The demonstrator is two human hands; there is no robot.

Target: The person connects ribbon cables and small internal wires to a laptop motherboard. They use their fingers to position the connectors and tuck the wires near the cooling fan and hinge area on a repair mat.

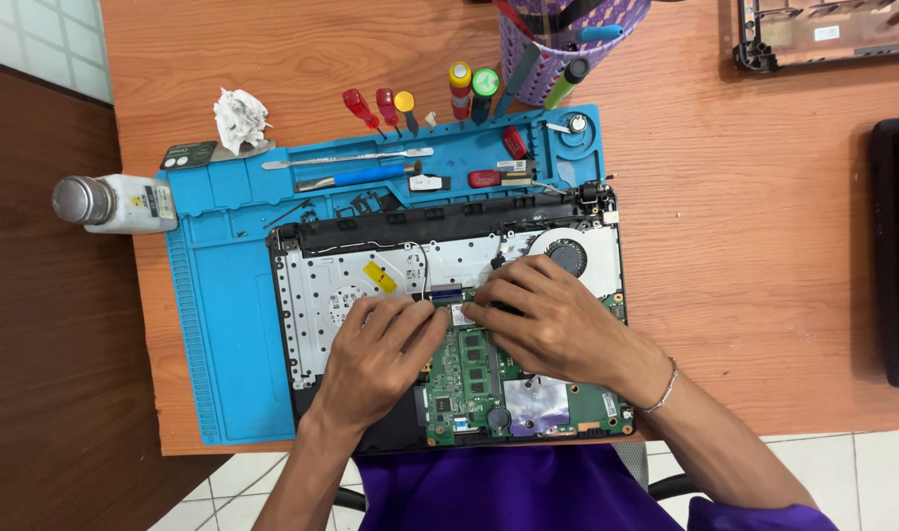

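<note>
An opened laptop base (322,295) lies on a blue repair mat (223,344), its green motherboard (469,379) and round cooling fan (568,256) exposed. My left hand (376,359) rests on the board's left part, its fingertips pressing near a small white card (459,313) at the board's top edge. From the right, my right hand (548,320) lies over the board, and its fingertips meet the same card. Neither hand holds a tool. A bracelet sits on my right wrist.
Screwdrivers (381,106) and a metal spudger (346,158) line the mat's top. A purple tool basket (568,39) stands behind. A white bottle (120,202) lies at the left, crumpled tissue (241,118) beside it. Laptop covers (823,34) sit at the right, a dark one (897,246) lower.
</note>
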